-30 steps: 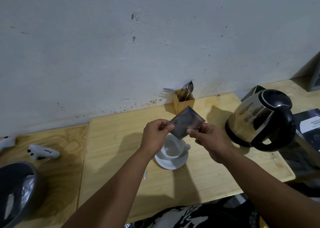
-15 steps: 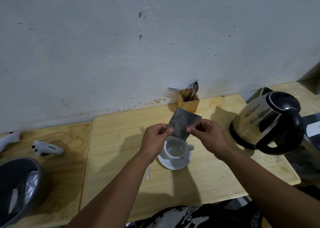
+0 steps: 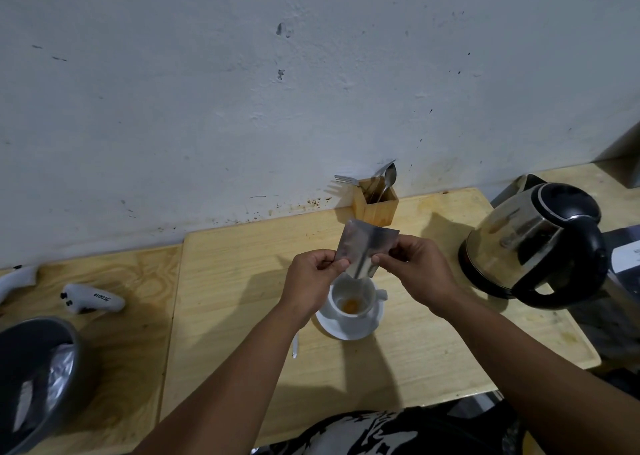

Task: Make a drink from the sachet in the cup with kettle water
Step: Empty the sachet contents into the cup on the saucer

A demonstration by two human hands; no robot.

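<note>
Both hands hold the silver sachet (image 3: 363, 250) tipped over the white cup (image 3: 351, 302). Left hand (image 3: 313, 281) pinches its left edge between thumb and fingers; right hand (image 3: 420, 269) pinches the right edge the same way. Orange powder (image 3: 350, 304) lies in the cup bottom. The cup sits on a saucer (image 3: 346, 330) on the wooden board (image 3: 242, 264). The kettle (image 3: 533, 243) stands well to the right, apart.

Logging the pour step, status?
Left hand and right hand pinch sachet, tipped over cup. Orange powder in cup bottom. Kettle untouched at right. Nothing in the way.
</note>
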